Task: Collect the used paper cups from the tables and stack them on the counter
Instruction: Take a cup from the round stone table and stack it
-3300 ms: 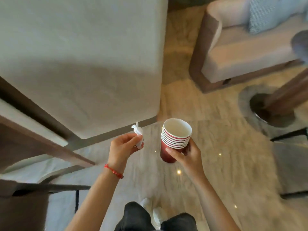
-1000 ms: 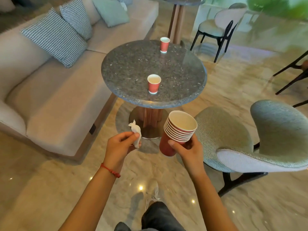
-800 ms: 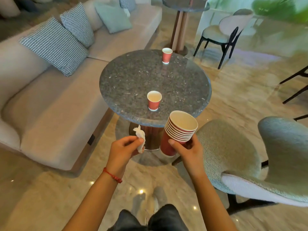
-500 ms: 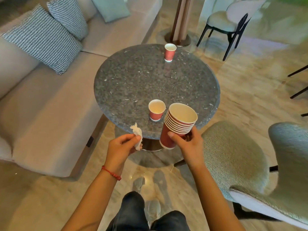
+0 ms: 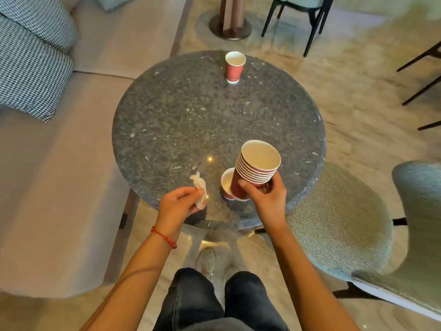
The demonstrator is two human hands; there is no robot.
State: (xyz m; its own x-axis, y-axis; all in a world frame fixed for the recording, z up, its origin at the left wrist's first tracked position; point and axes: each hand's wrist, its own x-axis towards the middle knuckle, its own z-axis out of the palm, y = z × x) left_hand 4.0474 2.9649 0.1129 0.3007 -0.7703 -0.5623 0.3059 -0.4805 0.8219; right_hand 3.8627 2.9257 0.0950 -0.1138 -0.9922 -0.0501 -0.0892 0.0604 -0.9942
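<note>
Both hands over the near edge of the round desk [image 5: 186, 120]; two loose cups on it.

Right hand [image 5: 265, 201]: grip clamped round the base of the stack of red paper cups [image 5: 255, 168], held tilted above the desk. Left hand [image 5: 176, 206]: grip pinched on a crumpled white napkin [image 5: 199, 189]. Near cup [image 5: 226, 183] stands upright on the desk, partly hidden behind the stack. Far cup [image 5: 234, 67] stands upright near the far rim. Sofa [image 5: 59, 163] left; upholstered chair [image 5: 346, 223] right.
</note>
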